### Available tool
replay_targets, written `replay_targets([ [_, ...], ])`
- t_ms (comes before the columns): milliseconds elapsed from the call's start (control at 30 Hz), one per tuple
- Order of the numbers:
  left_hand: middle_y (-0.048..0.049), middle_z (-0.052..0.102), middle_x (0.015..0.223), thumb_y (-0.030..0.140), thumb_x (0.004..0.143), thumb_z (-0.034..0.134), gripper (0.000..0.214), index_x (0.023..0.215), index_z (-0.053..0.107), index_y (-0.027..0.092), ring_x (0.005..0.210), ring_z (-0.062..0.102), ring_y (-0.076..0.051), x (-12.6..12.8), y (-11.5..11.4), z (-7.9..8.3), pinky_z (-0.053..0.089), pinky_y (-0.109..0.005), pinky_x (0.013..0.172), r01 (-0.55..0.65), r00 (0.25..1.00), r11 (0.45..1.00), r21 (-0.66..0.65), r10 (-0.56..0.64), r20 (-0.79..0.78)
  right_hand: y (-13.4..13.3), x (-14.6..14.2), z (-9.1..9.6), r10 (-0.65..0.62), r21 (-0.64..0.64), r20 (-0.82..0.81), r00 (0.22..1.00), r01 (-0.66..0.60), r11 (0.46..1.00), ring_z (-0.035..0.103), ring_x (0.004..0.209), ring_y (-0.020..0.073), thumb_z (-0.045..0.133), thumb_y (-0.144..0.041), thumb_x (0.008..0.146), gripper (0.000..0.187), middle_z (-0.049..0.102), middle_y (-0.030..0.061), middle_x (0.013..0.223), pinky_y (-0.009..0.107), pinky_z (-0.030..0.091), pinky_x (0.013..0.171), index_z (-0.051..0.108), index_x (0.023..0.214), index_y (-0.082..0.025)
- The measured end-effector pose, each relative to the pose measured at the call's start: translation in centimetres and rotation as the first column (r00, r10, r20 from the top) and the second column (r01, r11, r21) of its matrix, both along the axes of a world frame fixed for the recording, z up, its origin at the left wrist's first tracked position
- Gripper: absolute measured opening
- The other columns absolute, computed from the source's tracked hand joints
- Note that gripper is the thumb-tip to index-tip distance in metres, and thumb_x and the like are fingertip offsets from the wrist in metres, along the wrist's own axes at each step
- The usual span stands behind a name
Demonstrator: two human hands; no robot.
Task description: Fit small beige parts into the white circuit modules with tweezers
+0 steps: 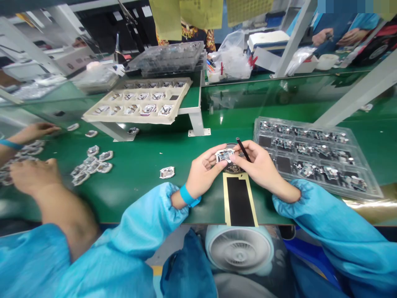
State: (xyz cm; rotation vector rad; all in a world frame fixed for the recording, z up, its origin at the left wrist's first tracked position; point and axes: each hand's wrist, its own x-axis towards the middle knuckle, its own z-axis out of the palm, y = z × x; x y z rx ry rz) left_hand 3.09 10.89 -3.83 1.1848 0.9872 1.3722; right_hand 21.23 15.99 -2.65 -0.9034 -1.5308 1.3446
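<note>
My left hand, with a blue wrist strap, is closed on a small white housing with circuit parts inside, tilted up towards me. A slim black tool leans out between the thumb and fingers of my right hand; its kind does not show clearly. The right thumb also touches the housing's right side. Under both hands lies a round dark disc, partly covered. Below it is a black pad with yellow tape edges. A similar white housing lies to the left of my left hand.
On the right sits a clear compartment tray of circuit parts. A cream tray of parts stands on a raised shelf. At left, a co-worker's hands are near piled housings. A fan is below the table edge.
</note>
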Motion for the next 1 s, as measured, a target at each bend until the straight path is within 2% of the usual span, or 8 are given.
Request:
replay_targets([
  [133,-0.0119,0.075,0.126,0.031,0.083,0.084,0.055,0.133,0.066,0.018,0.117,0.072,-0.024,0.13,-0.04,-0.16,0.059,-0.035,0.103,0.027,0.998,0.999,-0.043,-0.025,0.052,0.04,-0.11,-0.26,-0.005,0.026,0.015,1.0,0.004,1.0,0.069,0.095,0.0201,0.09,-0.039,0.073,0.04,0.071,0.0037,0.097,0.035,0.055,0.091,0.064,0.098,-0.02],
  [333,-0.011,0.072,0.131,0.03,0.083,0.083,0.046,0.126,0.071,0.019,0.112,0.073,-0.023,0.39,-0.06,-0.29,0.063,-0.031,0.092,0.043,0.994,0.998,-0.05,-0.038,0.105,0.05,-0.03,-0.17,0.02,-0.001,0.026,0.999,-0.02,1.0,0.072,0.093,0.0205,0.087,-0.035,0.076,0.038,0.075,0.005,0.101,0.034,0.058,0.086,0.067,0.104,-0.019],
  [433,-0.0117,0.072,0.131,0.034,0.084,0.082,0.044,0.124,0.072,0.018,0.101,0.074,-0.022,0.28,0.07,-0.2,0.064,-0.032,0.084,0.023,0.998,0.998,-0.058,-0.02,0.057,-0.01,0.1,0.07,0.051,0.051,0.077,0.996,-0.055,0.997,0.072,0.094,0.021,0.082,-0.035,0.08,0.031,0.076,0.0055,0.102,0.035,0.058,0.088,0.072,0.105,-0.019],
  [567,-0.0109,0.074,0.125,0.035,0.084,0.081,0.043,0.122,0.071,0.018,0.104,0.073,-0.022,-0.01,0.29,-0.25,0.061,-0.035,0.092,-0.023,0.997,0.999,-0.049,0.019,-0.075,0.01,0.16,0.1,0.024,0.136,0.115,0.993,-0.04,0.99,0.072,0.092,0.0204,0.078,-0.034,0.084,0.023,0.077,0.0046,0.101,0.035,0.058,0.088,0.075,0.102,-0.019],
  [667,-0.0101,0.076,0.12,0.034,0.085,0.08,0.039,0.119,0.072,0.018,0.105,0.072,-0.022,-0.07,0.27,-0.35,0.058,-0.033,0.094,-0.071,0.983,0.997,-0.008,0.069,-0.173,0.19,0.19,0.14,0.068,0.124,0.156,0.985,-0.088,0.988,0.071,0.096,0.0214,0.076,-0.035,0.085,0.025,0.077,0.0053,0.104,0.036,0.057,0.09,0.075,0.103,-0.018],
  [767,-0.0083,0.077,0.107,0.034,0.084,0.081,0.043,0.122,0.07,0.018,0.094,0.072,-0.019,-0.01,0.21,-0.4,0.058,-0.031,0.087,-0.105,0.974,0.994,0.017,0.106,-0.201,0.38,0.31,0.37,0.121,0.094,0.216,0.969,-0.144,0.985,0.07,0.092,0.0215,0.074,-0.038,0.087,0.024,0.077,0.0057,0.1,0.036,0.057,0.086,0.075,0.099,-0.018],
  [867,-0.0045,0.075,0.091,0.035,0.084,0.08,0.049,0.127,0.065,0.018,0.084,0.07,-0.016,-0.03,0.33,-0.51,0.057,-0.029,0.082,-0.1,0.969,0.995,0.03,0.104,-0.225,0.44,0.39,0.52,0.103,0.104,0.213,0.972,-0.127,0.986,0.069,0.087,0.02,0.075,-0.038,0.086,0.023,0.076,0.0054,0.095,0.034,0.057,0.081,0.074,0.097,-0.018],
  [1000,-0.007,0.076,0.1,0.038,0.086,0.078,0.041,0.119,0.067,0.017,0.092,0.071,-0.018,-0.16,0.58,-0.75,0.056,-0.031,0.086,-0.063,0.955,0.997,0.04,0.072,-0.287,0.33,0.27,0.15,0.052,0.143,0.201,0.978,-0.081,0.986,0.065,0.078,0.017,0.076,-0.038,0.085,0.022,0.071,0.0038,0.086,0.031,0.056,0.074,0.071,0.094,-0.018],
])
